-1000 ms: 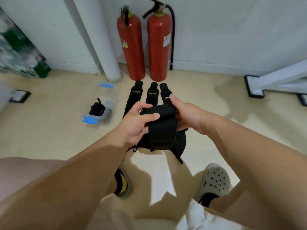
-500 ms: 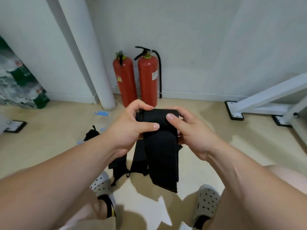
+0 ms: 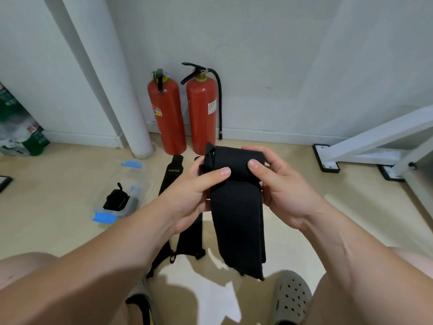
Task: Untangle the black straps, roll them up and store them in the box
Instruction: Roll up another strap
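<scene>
Rolling seems under way: right of the box [image 3: 140, 184], the black strap [image 3: 236, 207] is pinched at its rolled top by the left hand [image 3: 187, 195] and right hand [image 3: 285, 191], its tail left hanging so the roll is kept tight.

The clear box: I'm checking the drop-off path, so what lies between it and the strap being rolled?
Head view: flat straps lie on the floor between the clear box and the held strap.
</scene>
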